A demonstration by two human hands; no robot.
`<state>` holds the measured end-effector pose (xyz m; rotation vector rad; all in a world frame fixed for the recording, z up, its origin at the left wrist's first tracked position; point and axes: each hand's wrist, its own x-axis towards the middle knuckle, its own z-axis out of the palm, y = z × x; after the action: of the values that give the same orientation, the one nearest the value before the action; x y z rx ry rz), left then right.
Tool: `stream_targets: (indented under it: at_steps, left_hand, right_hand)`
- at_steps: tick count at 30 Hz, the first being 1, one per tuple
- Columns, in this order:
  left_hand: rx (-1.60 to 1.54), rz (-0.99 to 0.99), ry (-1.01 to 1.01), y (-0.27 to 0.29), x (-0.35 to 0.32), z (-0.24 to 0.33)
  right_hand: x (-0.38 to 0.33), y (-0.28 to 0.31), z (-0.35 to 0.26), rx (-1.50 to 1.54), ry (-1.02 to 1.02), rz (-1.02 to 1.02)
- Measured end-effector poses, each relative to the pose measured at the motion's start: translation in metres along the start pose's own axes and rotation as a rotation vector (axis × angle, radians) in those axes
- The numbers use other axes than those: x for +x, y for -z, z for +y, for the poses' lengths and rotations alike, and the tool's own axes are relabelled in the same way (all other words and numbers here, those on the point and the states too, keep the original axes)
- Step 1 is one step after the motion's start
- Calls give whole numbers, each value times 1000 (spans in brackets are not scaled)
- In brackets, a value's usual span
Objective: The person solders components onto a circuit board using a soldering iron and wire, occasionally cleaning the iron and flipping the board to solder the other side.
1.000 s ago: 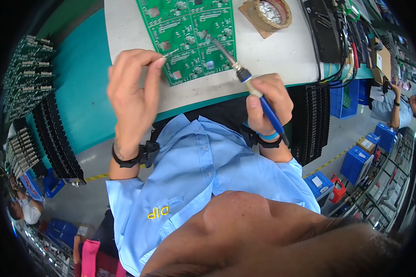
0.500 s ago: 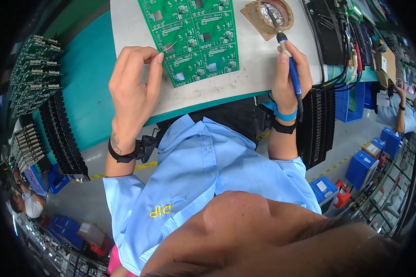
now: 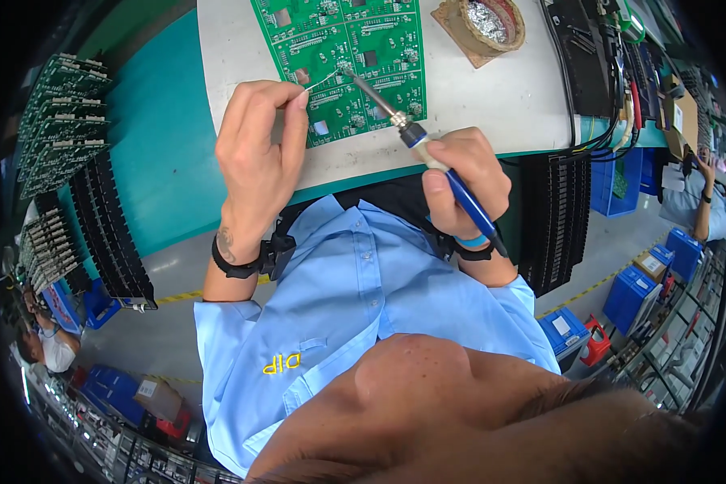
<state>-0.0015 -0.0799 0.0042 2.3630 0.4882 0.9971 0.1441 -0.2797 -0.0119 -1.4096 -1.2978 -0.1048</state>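
A panel of green circuit boards [image 3: 387, 90] lies on the white work surface. My left hand [image 3: 260, 157] is at the panel's left edge, thumb and forefinger pinched on a thin piece of solder wire [image 3: 324, 82]. The wire reaches over the boards toward the middle of the panel. In a pen-like grip, my right hand [image 3: 469, 179] holds a soldering iron [image 3: 474, 202] with a blue handle. Its tip points up and left and meets the wire's end, or comes very close, over one board; exact contact is too small to tell.
A round pot [image 3: 518, 36] with silvery scraps stands on a brown square at the far right. Tools and cables [image 3: 601, 81] crowd the right side. Upright green boards [image 3: 64, 121] and black racks [image 3: 109, 230] stand at the left. Co-workers are at both far sides.
My right hand has brought the soldering iron from the pot leftward to the boards. My left hand has shifted slightly right, with the wire now extending farther over the panel.
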Motion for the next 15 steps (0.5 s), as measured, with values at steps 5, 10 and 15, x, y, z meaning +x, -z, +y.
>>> stream_targets:
  at_steps: [5,10,15]
  left_hand:
    - [16,7,3,-2,-1,-3]
    - [12,1,4,-2,-1,-3]
    - [9,2,1,-3,0,-4]
  right_hand:
    - [0,-10,0,-10,-8,20]
    - [1,-11,3,-24,-5,2]
    - [1,-12,3,-36,-7,-8]
